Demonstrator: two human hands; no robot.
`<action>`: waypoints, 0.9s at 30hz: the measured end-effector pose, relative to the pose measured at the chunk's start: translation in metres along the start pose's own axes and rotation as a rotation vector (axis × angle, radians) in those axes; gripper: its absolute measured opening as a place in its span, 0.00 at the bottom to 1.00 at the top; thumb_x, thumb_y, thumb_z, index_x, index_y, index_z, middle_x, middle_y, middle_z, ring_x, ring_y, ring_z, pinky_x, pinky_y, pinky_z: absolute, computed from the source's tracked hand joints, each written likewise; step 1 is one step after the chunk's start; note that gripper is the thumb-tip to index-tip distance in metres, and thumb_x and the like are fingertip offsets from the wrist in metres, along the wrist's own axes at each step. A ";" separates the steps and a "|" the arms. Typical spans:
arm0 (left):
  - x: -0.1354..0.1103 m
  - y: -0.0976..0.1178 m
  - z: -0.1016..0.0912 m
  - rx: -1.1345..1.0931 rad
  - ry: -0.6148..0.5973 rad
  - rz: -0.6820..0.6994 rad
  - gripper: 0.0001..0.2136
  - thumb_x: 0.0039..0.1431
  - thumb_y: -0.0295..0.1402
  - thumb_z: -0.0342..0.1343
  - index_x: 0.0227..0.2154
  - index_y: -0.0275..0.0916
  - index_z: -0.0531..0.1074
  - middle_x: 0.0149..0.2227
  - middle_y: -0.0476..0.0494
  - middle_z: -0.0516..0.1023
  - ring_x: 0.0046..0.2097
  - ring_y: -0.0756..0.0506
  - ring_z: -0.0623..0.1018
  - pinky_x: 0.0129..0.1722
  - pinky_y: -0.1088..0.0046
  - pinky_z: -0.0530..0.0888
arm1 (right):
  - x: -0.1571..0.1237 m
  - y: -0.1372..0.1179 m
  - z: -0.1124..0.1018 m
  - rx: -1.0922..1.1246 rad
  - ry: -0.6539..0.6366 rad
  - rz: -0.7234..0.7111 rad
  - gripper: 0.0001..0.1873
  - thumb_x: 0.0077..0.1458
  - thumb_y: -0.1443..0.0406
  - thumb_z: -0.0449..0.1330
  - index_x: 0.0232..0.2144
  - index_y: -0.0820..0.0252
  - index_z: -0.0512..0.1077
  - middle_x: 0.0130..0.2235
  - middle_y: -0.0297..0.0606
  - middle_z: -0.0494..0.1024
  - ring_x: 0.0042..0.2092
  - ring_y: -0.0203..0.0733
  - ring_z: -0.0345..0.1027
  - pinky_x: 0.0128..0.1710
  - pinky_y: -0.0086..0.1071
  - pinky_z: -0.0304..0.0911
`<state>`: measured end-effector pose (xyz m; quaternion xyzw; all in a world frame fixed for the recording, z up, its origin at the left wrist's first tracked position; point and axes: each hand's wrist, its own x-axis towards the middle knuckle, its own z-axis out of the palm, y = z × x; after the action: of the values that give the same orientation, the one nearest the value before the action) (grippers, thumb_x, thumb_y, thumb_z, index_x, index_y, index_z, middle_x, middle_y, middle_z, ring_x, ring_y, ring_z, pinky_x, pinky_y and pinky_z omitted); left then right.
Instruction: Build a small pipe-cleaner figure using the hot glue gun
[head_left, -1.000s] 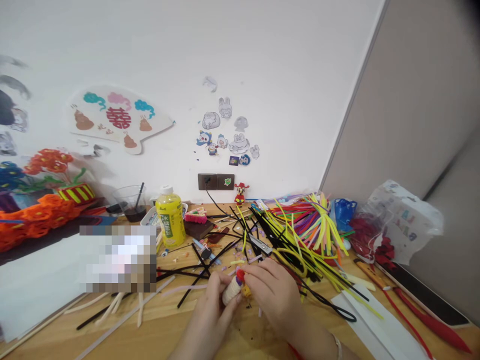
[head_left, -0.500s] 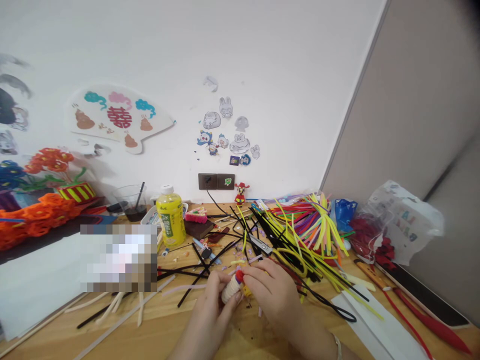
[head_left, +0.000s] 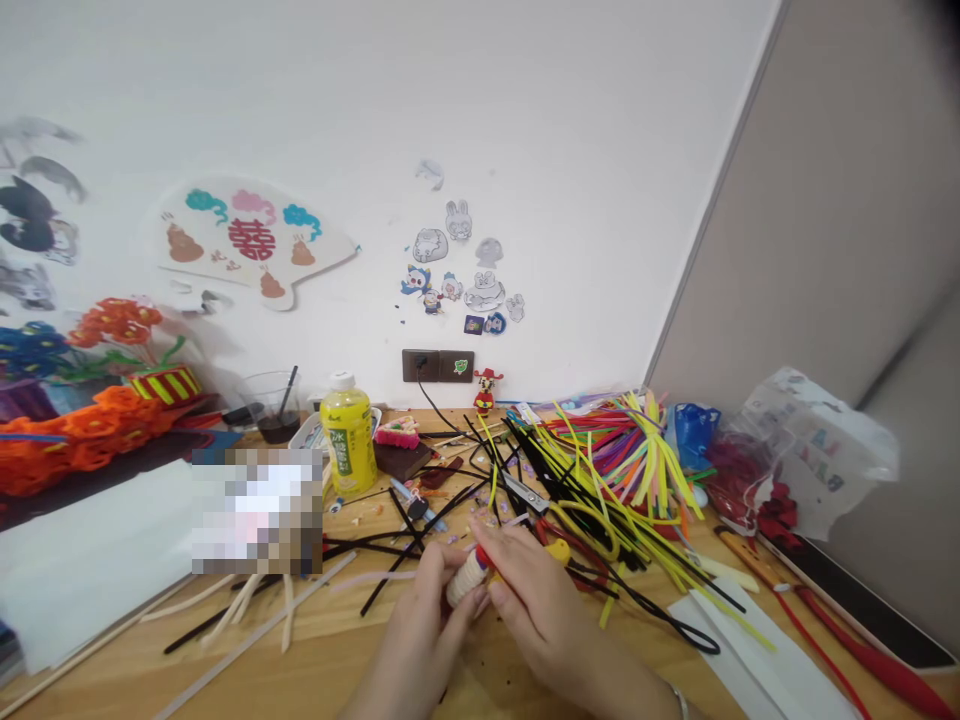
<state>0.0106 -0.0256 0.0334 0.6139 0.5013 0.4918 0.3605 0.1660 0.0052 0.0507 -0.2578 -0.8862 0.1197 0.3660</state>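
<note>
A small cream, tightly coiled pipe-cleaner piece [head_left: 466, 580] with a red and blue end is held upright but tilted at the table's front. My left hand [head_left: 420, 630] is closed around its cream side, thumb in front. My right hand [head_left: 544, 605] is closed on the red and blue end, its fingers covering most of that end. A yellow piece [head_left: 557, 551] shows behind my right knuckles; whether it is joined to the held piece is hidden. Just beyond my hands lie scissors with yellow handles [head_left: 592, 525] and black pipe cleaners [head_left: 409, 525].
Yellow, black and multicoloured pipe cleaners [head_left: 637, 470] heap at the back right. A yellow drink bottle [head_left: 348, 435] and a cup [head_left: 277, 400] stand back left. White paper [head_left: 90, 560] covers the left side. A little red-hatted figure [head_left: 486, 392] stands by the wall sockets [head_left: 439, 366].
My right hand's fingers have shifted over the red end and cover more of it. The yellow piece now shows beyond my right knuckles. The whole view has shifted slightly.
</note>
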 end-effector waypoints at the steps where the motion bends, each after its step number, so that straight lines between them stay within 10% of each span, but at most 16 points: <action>1: 0.000 -0.001 0.000 0.014 -0.001 0.004 0.03 0.53 0.32 0.52 0.31 0.42 0.63 0.31 0.47 0.75 0.33 0.45 0.76 0.34 0.70 0.72 | 0.000 0.001 0.002 -0.015 -0.019 -0.011 0.25 0.59 0.68 0.46 0.59 0.59 0.50 0.55 0.42 0.65 0.54 0.44 0.57 0.54 0.41 0.56; 27: -0.003 0.011 -0.003 0.212 -0.072 0.082 0.03 0.56 0.29 0.47 0.32 0.42 0.63 0.31 0.48 0.74 0.31 0.47 0.72 0.31 0.75 0.67 | -0.009 -0.004 0.006 0.413 -0.115 0.228 0.27 0.62 0.57 0.43 0.61 0.50 0.42 0.64 0.33 0.46 0.64 0.42 0.37 0.61 0.42 0.36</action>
<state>0.0111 -0.0310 0.0440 0.6859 0.5116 0.4280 0.2910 0.1656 -0.0028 0.0430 -0.2689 -0.8273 0.3534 0.3440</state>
